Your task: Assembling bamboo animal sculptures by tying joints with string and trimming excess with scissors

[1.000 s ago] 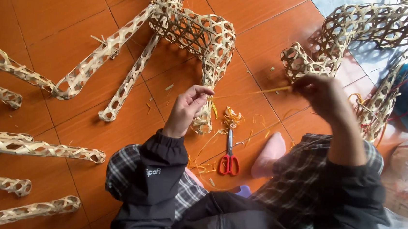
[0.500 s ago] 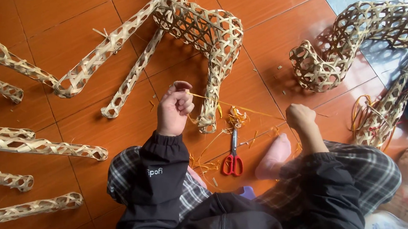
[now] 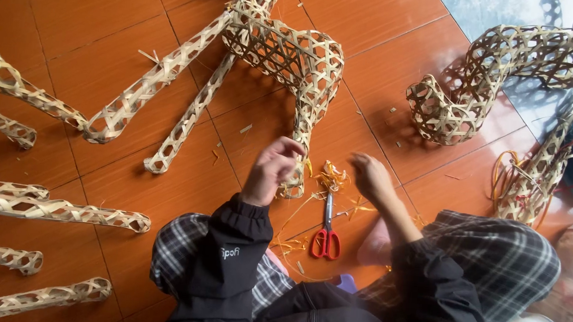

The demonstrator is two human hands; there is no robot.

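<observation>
A pale woven bamboo lattice frame [image 3: 288, 52] lies on the orange tile floor [image 3: 73, 15], its tubular leg's near end touching the left hand [image 3: 271, 170].

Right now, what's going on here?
A person sits on the tiled floor among woven bamboo lattice pieces. The left hand is at the lower end of a lattice frame; the right hand is raised beside it. Whether either grips a strip is unclear. Red-handled scissors and loose strips lie between the hands.

At frame centre, the left hand [image 3: 271, 170] touches a tubular open-weave bamboo frame [image 3: 288, 52] on the orange tiled floor [image 3: 60, 7]. The right hand [image 3: 370, 176] hovers beside red-handled scissors [image 3: 326, 232] below.
</observation>
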